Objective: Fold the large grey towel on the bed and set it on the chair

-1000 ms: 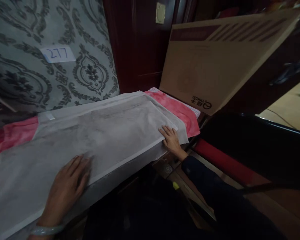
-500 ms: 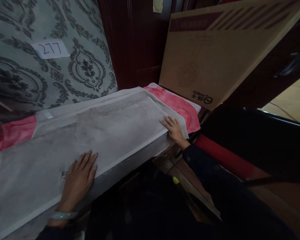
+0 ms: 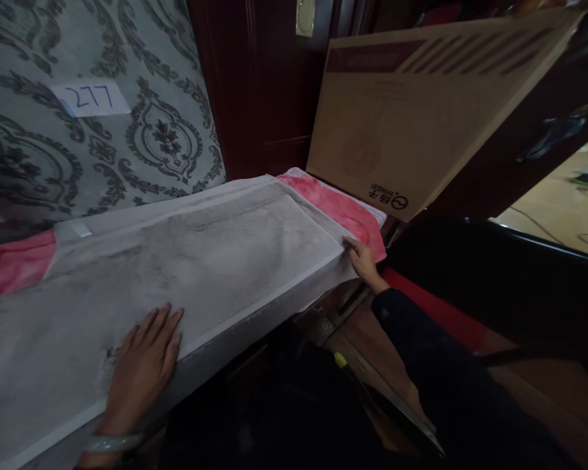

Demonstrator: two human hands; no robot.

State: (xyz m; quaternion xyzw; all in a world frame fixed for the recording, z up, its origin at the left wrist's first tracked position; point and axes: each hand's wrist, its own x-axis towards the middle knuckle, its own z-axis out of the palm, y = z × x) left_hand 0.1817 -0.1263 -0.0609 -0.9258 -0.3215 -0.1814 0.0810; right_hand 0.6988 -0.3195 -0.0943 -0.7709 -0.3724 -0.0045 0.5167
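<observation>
A grey cloth (image 3: 215, 261) with a pale edge strip lies spread along a long surface, its front part hanging over the near side. My left hand (image 3: 144, 359) rests flat on it near the front edge, fingers stretched out, a pale bangle (image 3: 112, 444) at the wrist. At the cloth's right front corner, my right hand (image 3: 365, 260) has its fingers closed on the grey fabric in a pinch. Pink cloth (image 3: 336, 205) shows from underneath at the right end, and more of it at the left end.
A big cardboard box (image 3: 392, 124) leans at the back right against dark red doors (image 3: 269, 85). Patterned wallpaper (image 3: 166, 130) carries a paper label (image 3: 91, 98) reading 277. To my right are a black seat-like surface (image 3: 509, 281) and a red panel (image 3: 436, 310).
My right hand has shifted a little right to the cloth's corner and gone from lying flat to pinching the fabric. My left hand still lies flat. The view has shifted slightly.
</observation>
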